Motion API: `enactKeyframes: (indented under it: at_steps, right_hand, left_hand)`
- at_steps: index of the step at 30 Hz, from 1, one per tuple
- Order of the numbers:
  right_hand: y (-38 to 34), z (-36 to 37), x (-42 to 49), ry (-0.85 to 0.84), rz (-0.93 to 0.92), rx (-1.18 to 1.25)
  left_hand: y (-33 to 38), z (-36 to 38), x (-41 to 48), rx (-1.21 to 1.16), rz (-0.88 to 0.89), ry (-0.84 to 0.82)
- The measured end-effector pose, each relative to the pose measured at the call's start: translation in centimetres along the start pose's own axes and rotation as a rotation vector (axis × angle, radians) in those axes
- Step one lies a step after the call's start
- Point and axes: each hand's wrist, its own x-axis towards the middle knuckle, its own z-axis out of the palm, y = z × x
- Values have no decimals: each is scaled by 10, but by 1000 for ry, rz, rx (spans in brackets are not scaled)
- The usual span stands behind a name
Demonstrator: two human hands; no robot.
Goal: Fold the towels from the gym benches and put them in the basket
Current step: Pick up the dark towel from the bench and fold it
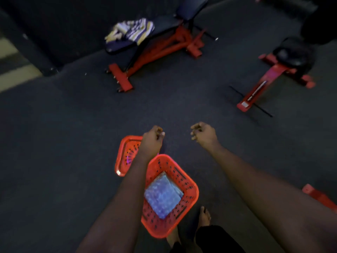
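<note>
- Bare feet [204,216] are standing just beside the basket [184,179], a red plastic tub with perforated walls.
- Inside it a folded towel [162,196], pale blue and square, is lying flat.
- Both the left grip [152,138] and right grip [204,133] are hanging over the floor with fingers loosely curled, holding nothing.
- Ahead and slightly left, well apart from both, a striped towel [131,31] is lying crumpled on the padded worktop [165,22]; the left grip is probably sitting nearer.
- That soft heap is stretching along the worktop's length and draping over its near edge.
- Another red basket [125,156] is sitting under the left wrist.
</note>
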Motion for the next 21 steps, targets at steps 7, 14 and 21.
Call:
enactKeyframes:
  at_steps: [7, 14, 21]
  right_hand:
    - [-19, -130, 54, 157, -35, 144]
    - [5, -306, 145, 345, -51, 250]
    - [41, -467, 222, 481, -27, 294]
  left_hand:
    - [133, 41, 99, 19, 270, -74]
    - [293, 145, 191, 5, 435, -200]
    - [436, 257, 274, -6, 536, -285]
